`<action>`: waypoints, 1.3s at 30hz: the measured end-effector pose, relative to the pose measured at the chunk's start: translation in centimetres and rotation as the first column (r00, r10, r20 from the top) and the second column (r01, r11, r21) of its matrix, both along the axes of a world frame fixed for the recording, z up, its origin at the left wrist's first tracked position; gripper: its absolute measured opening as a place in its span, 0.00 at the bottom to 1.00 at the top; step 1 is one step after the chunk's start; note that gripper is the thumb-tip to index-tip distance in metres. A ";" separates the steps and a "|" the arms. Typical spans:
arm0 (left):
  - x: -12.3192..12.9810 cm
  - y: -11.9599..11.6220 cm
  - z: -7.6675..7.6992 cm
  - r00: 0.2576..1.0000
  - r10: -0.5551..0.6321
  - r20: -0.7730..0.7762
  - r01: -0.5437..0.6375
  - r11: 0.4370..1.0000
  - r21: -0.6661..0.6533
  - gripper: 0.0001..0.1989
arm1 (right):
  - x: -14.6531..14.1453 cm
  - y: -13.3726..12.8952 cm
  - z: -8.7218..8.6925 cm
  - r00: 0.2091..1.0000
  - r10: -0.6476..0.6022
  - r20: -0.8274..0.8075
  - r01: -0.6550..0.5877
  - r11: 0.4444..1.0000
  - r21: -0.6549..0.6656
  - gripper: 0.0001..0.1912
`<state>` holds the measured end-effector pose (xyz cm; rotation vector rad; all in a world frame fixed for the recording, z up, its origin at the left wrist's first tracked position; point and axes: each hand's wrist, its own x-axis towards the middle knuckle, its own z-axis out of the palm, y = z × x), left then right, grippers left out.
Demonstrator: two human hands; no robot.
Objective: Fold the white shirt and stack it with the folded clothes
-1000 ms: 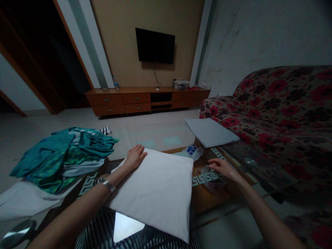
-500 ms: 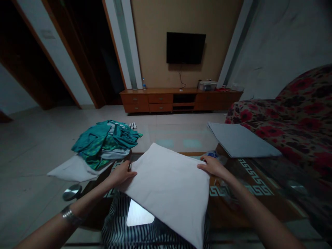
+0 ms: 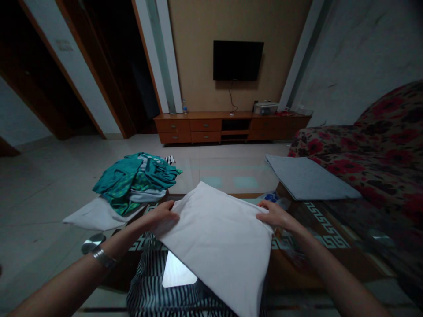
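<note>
A folded white cloth (image 3: 218,237) lies in front of me at a slant, with one corner pointing away and another toward my body. My left hand (image 3: 165,216) is closed on its left edge, thumb on top. At the right edge, my right hand (image 3: 273,215) pinches the cloth, and small creases run along that side. Beneath it shows a black-and-white striped cloth (image 3: 148,281), partly covered. A bright white flat shape with rounded corners (image 3: 178,270) shows on the striped cloth beside the white cloth's lower left edge.
A glass table (image 3: 327,224) with a key pattern extends underneath. Teal and green clothes (image 3: 132,180) are heaped at left, a white cloth piece (image 3: 95,214) below them. A folded light-grey cloth (image 3: 310,178) lies at right by the floral sofa (image 3: 360,154). Beyond stands a TV cabinet (image 3: 205,127).
My left hand has shifted inward and curled further over the cloth's left edge. The right edge has become more creased under my right hand. The cloth has moved slightly right.
</note>
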<state>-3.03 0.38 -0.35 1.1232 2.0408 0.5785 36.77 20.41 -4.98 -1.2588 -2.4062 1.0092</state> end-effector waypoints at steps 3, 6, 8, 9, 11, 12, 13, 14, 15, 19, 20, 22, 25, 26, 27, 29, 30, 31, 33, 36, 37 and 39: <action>-0.5 0.5 0.4 0.950 0.039 0.309 -0.026 0.999 -0.045 0.25 | 0.4 0.1 0.1 0.997 0.032 -0.067 -0.035 0.998 -0.057 0.19; -1.2 1.5 0.7 0.852 0.019 0.523 0.027 0.997 -0.079 0.29 | 0.7 0.2 0.5 0.996 0.081 -0.048 -0.082 0.996 -0.036 0.17; -1.3 2.7 0.7 0.819 0.007 0.574 0.056 0.994 -0.093 0.29 | 1.0 0.5 0.8 0.997 0.072 -0.027 -0.072 0.997 0.010 0.17; -1.2 3.5 0.7 0.809 0.008 0.587 0.061 0.993 -0.097 0.29 | 1.2 0.7 0.9 0.998 0.055 -0.019 -0.054 0.998 0.038 0.17; -0.5 5.3 0.7 0.789 0.014 0.614 0.065 0.992 -0.105 0.29 | 2.0 1.5 0.8 1.000 -0.008 -0.007 0.008 0.996 0.087 0.17; 0.1 6.2 0.7 0.775 0.012 0.632 0.072 0.992 -0.107 0.29 | 2.5 2.0 0.7 0.999 -0.047 -0.006 0.047 0.994 0.099 0.17; 0.8 7.2 0.7 0.760 0.006 0.650 0.084 0.991 -0.108 0.30 | 3.1 2.5 0.5 0.996 -0.092 -0.014 0.093 0.991 0.100 0.16; 1.6 8.0 0.8 0.745 -0.007 0.667 0.104 0.989 -0.106 0.30 | 3.8 2.9 0.2 0.989 -0.146 -0.036 0.149 0.985 0.092 0.17; 2.4 8.9 0.8 0.732 -0.024 0.681 0.125 0.987 -0.099 0.31 | 4.5 3.2 -0.1 0.975 -0.208 -0.071 0.213 0.974 0.074 0.17; 4.8 11.3 0.7 0.710 -0.085 0.699 0.183 0.981 -0.066 0.34 | 7.0 3.5 -1.1 0.861 -0.450 -0.238 0.440 0.893 -0.094 0.24; 5.2 11.6 0.6 0.707 -0.091 0.701 0.186 0.981 -0.061 0.35 | 7.4 3.3 -1.1 0.839 -0.476 -0.263 0.455 0.879 -0.140 0.25; 5.4 12.2 0.5 0.701 -0.090 0.707 0.191 0.979 -0.065 0.35 | 8.0 3.1 -1.0 0.832 -0.479 -0.280 0.438 0.876 -0.200 0.26; 5.3 12.8 0.4 0.680 -0.088 0.728 0.211 0.974 -0.080 0.36 | 8.2 3.5 -0.1 0.885 -0.404 -0.231 0.350 0.905 -0.242 0.27; 5.2 12.9 0.4 0.669 -0.088 0.738 0.220 0.972 -0.082 0.36 | 8.1 3.8 0.2 0.906 -0.374 -0.200 0.321 0.912 -0.254 0.26; 5.1 13.0 0.4 0.655 -0.086 0.751 0.225 0.971 -0.085 0.36 | 8.0 4.2 0.6 0.924 -0.344 -0.168 0.293 0.919 -0.265 0.26; 4.9 13.0 0.6 0.616 -0.068 0.784 0.228 0.969 -0.095 0.34 | 7.5 5.0 1.2 0.950 -0.293 -0.109 0.255 0.927 -0.277 0.24; 4.8 13.1 0.8 0.593 -0.055 0.803 0.230 0.968 -0.103 0.33 | 7.2 5.3 1.6 0.959 -0.274 -0.077 0.243 0.929 -0.279 0.23; 4.7 13.1 0.9 0.570 -0.044 0.821 0.238 0.965 -0.113 0.32 | 6.9 5.5 2.0 0.965 -0.261 -0.039 0.240 0.931 -0.275 0.21; 4.5 13.2 1.4 0.535 -0.039 0.844 0.264 0.957 -0.123 0.30 | 6.1 5.7 3.0 0.967 -0.249 0.054 0.254 0.937 -0.239 0.17; 4.2 13.4 2.1 0.520 -0.091 0.849 0.311 0.946 -0.089 0.30 | 5.2 5.4 5.2 0.958 -0.245 0.151 0.263 0.958 -0.116 0.14; 4.2 13.5 2.3 0.524 -0.116 0.844 0.322 0.944 -0.070 0.31 | 4.9 5.2 6.0 0.958 -0.239 0.160 0.254 0.964 -0.083 0.14; 4.1 13.4 2.4 0.547 -0.171 0.820 0.343 0.939 -0.032 0.34 | 4.5 4.6 7.8 0.960 -0.225 0.168 0.236 0.971 -0.048 0.15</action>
